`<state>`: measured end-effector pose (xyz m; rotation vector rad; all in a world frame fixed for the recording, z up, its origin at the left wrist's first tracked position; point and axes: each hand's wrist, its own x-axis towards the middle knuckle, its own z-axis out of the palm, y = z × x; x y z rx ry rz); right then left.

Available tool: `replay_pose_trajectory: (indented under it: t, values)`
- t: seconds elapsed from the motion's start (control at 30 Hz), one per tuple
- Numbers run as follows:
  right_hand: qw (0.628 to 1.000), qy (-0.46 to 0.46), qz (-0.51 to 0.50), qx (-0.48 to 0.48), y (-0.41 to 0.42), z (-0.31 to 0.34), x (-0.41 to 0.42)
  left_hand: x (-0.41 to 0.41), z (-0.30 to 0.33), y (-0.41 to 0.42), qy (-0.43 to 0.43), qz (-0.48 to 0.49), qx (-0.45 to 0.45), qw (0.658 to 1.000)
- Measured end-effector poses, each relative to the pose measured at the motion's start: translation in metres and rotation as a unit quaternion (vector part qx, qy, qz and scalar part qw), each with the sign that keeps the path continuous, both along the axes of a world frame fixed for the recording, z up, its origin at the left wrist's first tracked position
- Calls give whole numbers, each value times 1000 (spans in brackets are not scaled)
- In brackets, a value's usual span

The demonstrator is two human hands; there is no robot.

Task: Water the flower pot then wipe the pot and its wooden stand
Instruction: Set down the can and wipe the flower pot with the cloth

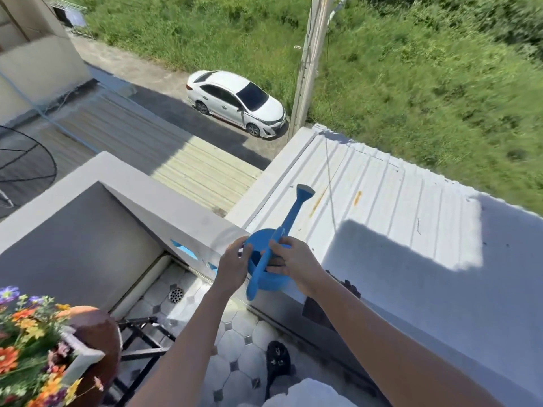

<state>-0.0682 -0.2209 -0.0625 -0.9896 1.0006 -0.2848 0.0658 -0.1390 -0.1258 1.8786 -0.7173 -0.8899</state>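
Both hands grasp the blue watering can (271, 259) on top of the balcony wall (164, 212): the left hand (232, 264) pinches its rim at nine o'clock, the right hand (289, 264) wraps the long handle at three, spout aimed toward one o'clock. The flower pot (100, 333) sits well apart at seven o'clock, flowers (26, 342) spilling over, above a dark stand (141, 336) on the tiled floor (235, 342).
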Motion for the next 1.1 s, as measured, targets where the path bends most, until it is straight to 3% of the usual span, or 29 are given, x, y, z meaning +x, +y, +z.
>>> replay_pose_trajectory:
  t: [0.13, 0.3, 0.4, 0.47, 0.53, 0.67, 0.87, 1.1]
  values:
    - [998, 43, 1, -55, -4, -2, -13, -2, 17, -2, -64, 41, 23, 997]
    - [973, 134, -114, -146, -19, -21, -50, -36, 84, -17, -179, 77, -133, 972]
    - [949, 205, -156, -180, -22, -44, -83, -74, 101, -31, -177, 6, -177, 968]
    - [930, 268, -149, -203, -18, -61, -108, -100, 84, -41, -142, -75, -125, 979]
    - [906, 331, -136, -226, -11, -77, -131, -120, 49, -48, -94, -133, -4, 987]
    - [882, 402, -125, -210, 3, -101, -162, -147, -21, -40, -75, -171, 199, 962]
    - [912, 353, -178, -109, 17, -114, -173, -176, -46, -43, 57, -59, 229, 970]
    - [957, 204, -208, 19, 40, -103, -174, -177, -24, -21, 153, -96, 157, 971]
